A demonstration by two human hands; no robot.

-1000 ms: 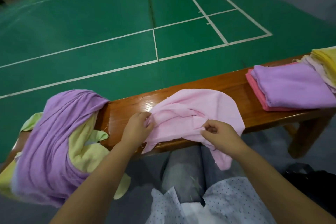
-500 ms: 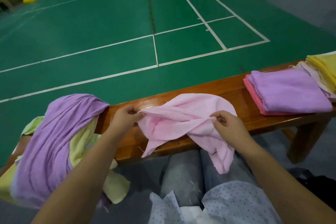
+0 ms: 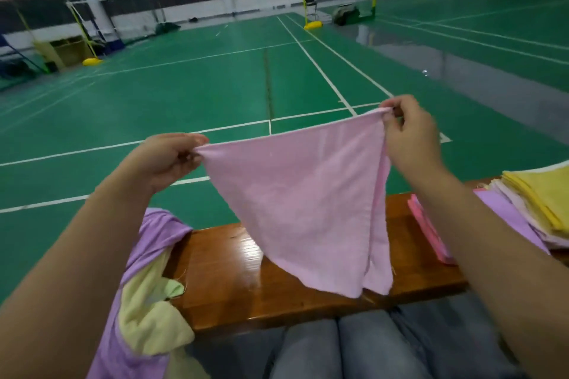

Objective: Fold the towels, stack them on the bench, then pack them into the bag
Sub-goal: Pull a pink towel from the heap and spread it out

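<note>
From the head camera, we see the left hand (image 3: 167, 157) pinching one top corner of a pink towel (image 3: 303, 203). The right hand (image 3: 409, 135) pinches the other top corner, a bit higher up. The towel hangs open in the air between the two hands, above the brown wooden desk (image 3: 246, 280). Its bottom tip hangs low, near the front edge of the desk; we cannot tell if it touches the wood.

On the left end of the desk lies a messy heap of towels (image 3: 147, 301), purple and pale yellow, spilling over the edge. On the right end sits a neat stack of folded towels (image 3: 529, 209), yellow on top, with purple and pink below. Behind the desk is a green court floor (image 3: 184, 95) with white lines. Gray trouser knees (image 3: 338, 348) show at the bottom.
</note>
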